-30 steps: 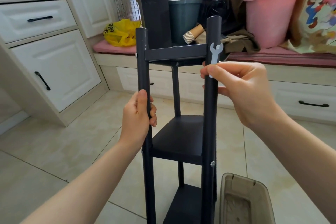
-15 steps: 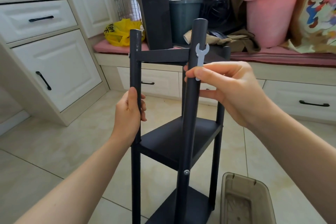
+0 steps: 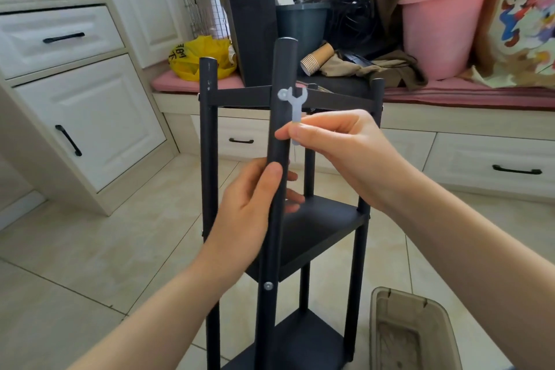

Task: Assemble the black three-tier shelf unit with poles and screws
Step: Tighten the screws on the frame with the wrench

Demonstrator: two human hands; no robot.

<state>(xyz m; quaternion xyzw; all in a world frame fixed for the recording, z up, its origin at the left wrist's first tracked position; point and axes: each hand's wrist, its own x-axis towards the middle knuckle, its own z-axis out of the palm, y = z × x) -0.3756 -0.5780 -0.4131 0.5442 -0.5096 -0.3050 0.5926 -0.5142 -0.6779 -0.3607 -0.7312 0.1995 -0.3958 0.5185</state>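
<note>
Since a moment ago the black shelf unit has turned a bit, and the left hand has left the side pole for the near pole. The unit stands upright on the tiled floor, right in front of the person, with three shelves between four poles. Behind it is a long surface with a pink pad, and on it sit a pink bucket, a tall black box, a yellow bag and some paper cups. A see-through tub sits on the floor by the unit's right side.

The left hand's fingers are curled around the near pole, between the top and middle shelves. The right hand is higher up, just right of that pole, and its thumb and fingers pinch the lower end of a small pale wrench. The wrench points up, its open end beside a silver screw at the top shelf. It may be touching the screw, but that is hard to tell. Another screw shows lower on the same pole.
</note>
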